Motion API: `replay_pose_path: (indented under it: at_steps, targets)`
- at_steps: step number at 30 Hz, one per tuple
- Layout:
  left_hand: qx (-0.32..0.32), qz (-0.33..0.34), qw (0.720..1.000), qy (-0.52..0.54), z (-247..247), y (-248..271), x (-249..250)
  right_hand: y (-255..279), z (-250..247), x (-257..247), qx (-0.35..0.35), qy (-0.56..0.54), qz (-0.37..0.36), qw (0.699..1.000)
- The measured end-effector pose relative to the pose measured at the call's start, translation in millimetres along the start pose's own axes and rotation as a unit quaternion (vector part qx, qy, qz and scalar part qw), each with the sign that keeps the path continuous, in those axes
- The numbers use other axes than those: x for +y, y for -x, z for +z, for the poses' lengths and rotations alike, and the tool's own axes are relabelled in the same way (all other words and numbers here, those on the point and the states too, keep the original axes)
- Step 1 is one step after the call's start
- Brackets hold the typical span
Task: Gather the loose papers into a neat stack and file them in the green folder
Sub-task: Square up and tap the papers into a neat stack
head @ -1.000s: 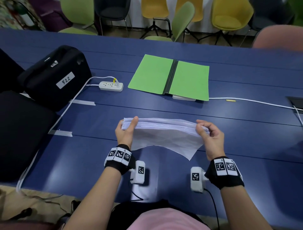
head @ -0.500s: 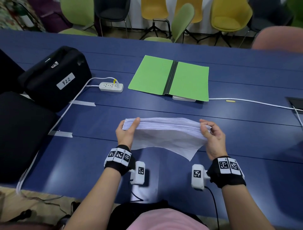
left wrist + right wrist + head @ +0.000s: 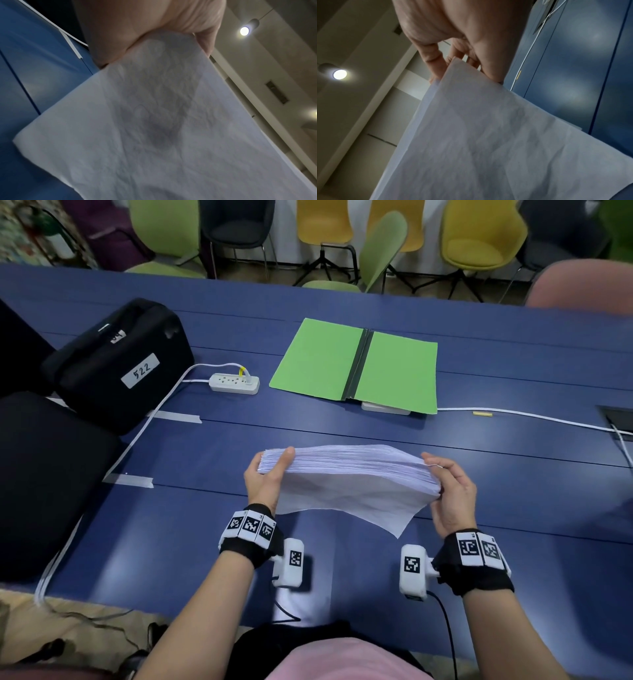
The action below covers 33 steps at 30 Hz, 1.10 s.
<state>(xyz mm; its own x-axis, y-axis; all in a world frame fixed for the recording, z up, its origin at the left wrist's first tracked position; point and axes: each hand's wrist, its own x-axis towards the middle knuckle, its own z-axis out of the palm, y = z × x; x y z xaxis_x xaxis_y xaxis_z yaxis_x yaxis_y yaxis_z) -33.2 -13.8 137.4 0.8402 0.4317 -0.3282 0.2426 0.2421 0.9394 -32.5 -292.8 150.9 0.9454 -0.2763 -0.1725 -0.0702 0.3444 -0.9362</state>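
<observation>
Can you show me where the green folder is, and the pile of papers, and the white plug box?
green folder (image 3: pixel 318 357): head view, on its left flap.
pile of papers (image 3: pixel 346 470): head view, middle of the stack's near edge.
white plug box (image 3: pixel 234 383): head view, on its top face.

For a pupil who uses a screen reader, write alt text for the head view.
Two hands hold a stack of white papers above a blue table, the left hand gripping one end and the right hand the other. Beyond it a green folder lies open on the table.
</observation>
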Motion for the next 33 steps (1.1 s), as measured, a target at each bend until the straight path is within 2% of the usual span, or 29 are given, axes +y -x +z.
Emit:
replay_pose_path:
  at_steps: [4,8,13,17,22,25,29,33]
  targets:
    - [0.006,0.003,1.000,-0.003,-2,-1,-3,3,2,-2,0.010,-0.046,0.021,0.999]
    - [0.017,-0.007,1.000,0.000,-3,-1,-4,1,-3,0,-0.024,-0.079,0.052,0.995]
    - [-0.002,0.001,1.000,-0.011,-5,1,0,1,-3,7,-0.010,-0.061,0.067,0.996]
    - [-0.001,0.011,1.000,-0.006,-3,-3,-2,6,-4,6,-0.023,-0.079,0.067,0.994]
    - [-0.007,-0.001,1.000,-0.010,-1,-3,0,7,-7,8,-0.019,-0.083,0.068,0.994]
    - [0.007,-0.012,1.000,-0.010,-1,-7,-3,6,-5,9,0.000,-0.071,0.040,0.997]
    - [0.023,-0.029,0.999,-0.010,-2,-10,-9,4,-5,13,0.066,-0.029,-0.009,0.997]
    - [0.031,-0.029,0.999,-0.016,-2,-11,-10,7,-5,17,0.099,0.014,-0.010,0.995]
